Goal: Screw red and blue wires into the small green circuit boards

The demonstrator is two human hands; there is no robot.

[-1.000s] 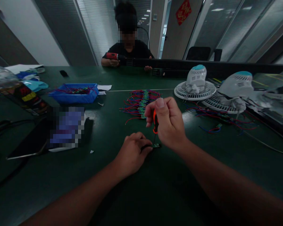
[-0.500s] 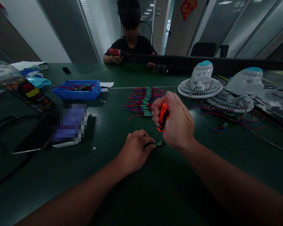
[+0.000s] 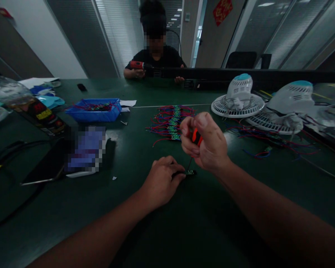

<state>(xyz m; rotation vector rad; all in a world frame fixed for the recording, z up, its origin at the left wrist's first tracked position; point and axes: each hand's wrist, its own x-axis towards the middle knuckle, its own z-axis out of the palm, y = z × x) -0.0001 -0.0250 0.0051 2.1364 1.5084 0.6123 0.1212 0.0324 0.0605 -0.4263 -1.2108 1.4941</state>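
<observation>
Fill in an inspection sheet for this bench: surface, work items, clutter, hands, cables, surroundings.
Surface: dark green tabletop, some glare.
Work items: small circuit board on the tabletop; orange-and-black screwdriver pointing down at it, tip contact unclear; wired circuit boards in a row beyond.
Clutter: drink bottle and paper scrap at left; blue bin of wired parts; two white fans at right.
Hands: left hand has its fingertips on the small board's left end; right hand grips the screwdriver.
Cables: black cable at left; red and blue wires tangled near the fans.
Surroundings: person opposite holding a red power drill.
</observation>
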